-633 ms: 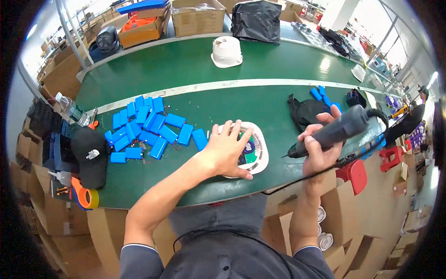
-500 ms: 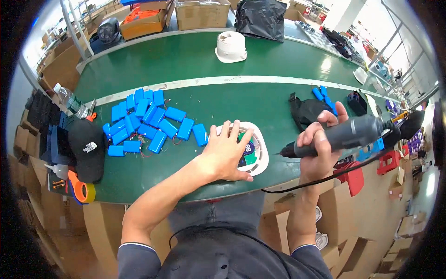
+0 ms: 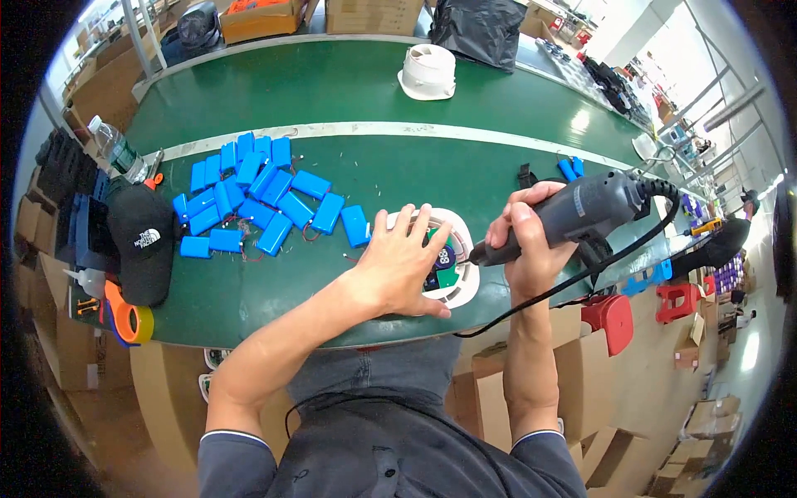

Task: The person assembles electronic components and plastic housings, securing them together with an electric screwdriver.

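Behind your hands, at the far edge of the green bench [image 3: 349, 91], an open cardboard box [image 3: 266, 18] holds something orange, too blurred to name. Your left hand [image 3: 397, 264] lies flat with fingers spread on a round white housing [image 3: 455, 278], pressing it to the bench. Its open face shows a green circuit board [image 3: 448, 275] and a dark patch beside your fingertips. Your right hand [image 3: 525, 241] is wrapped tight around a grey electric screwdriver [image 3: 573, 214], its tip on the housing's inner face just right of your left fingers — its black cable [image 3: 581, 274] loops down over the near edge. The housing sits close to that near edge. Left of your left hand lies a pile of blue battery packs [image 3: 257, 195], with bare green mat between. Further left — a black cap [image 3: 141, 241] and an orange tape dispenser [image 3: 124, 319]. A second white housing [image 3: 427, 73] stands well beyond.
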`<action>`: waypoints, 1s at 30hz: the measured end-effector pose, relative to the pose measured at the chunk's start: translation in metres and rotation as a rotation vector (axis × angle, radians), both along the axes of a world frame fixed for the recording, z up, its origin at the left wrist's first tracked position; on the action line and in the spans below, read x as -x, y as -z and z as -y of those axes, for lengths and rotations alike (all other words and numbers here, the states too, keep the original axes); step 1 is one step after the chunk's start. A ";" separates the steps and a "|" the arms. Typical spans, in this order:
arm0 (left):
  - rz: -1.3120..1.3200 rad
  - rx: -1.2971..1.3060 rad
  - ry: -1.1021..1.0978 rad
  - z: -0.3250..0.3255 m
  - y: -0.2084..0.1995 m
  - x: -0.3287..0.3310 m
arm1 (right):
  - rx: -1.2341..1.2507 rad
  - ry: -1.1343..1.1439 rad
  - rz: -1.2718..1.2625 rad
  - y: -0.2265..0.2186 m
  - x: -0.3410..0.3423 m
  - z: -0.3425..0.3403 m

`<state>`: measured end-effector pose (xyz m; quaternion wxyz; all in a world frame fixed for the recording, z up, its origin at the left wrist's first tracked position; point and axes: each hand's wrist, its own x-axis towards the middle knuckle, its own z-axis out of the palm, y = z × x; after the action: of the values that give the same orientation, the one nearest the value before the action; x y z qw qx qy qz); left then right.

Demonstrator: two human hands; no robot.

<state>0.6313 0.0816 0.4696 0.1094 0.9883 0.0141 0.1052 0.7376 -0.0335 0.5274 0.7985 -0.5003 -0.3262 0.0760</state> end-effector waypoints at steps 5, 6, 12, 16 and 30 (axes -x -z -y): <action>-0.048 0.028 -0.007 -0.001 -0.006 -0.001 | -0.009 0.002 0.018 0.002 -0.004 0.000; -0.096 0.040 -0.009 -0.001 -0.006 -0.001 | -0.007 0.000 0.018 0.002 -0.005 -0.001; -0.082 0.034 0.007 -0.002 -0.004 -0.003 | -0.028 0.003 -0.026 0.005 -0.003 -0.001; -0.094 0.018 0.016 -0.002 -0.005 -0.001 | -0.008 0.032 -0.014 0.005 0.001 0.001; -0.096 0.004 0.012 -0.004 -0.003 -0.003 | 0.032 0.056 -0.007 0.005 0.002 -0.001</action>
<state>0.6346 0.0859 0.4726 0.1113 0.9921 0.0136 0.0569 0.7353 -0.0326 0.5227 0.7933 -0.5216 -0.3081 0.0602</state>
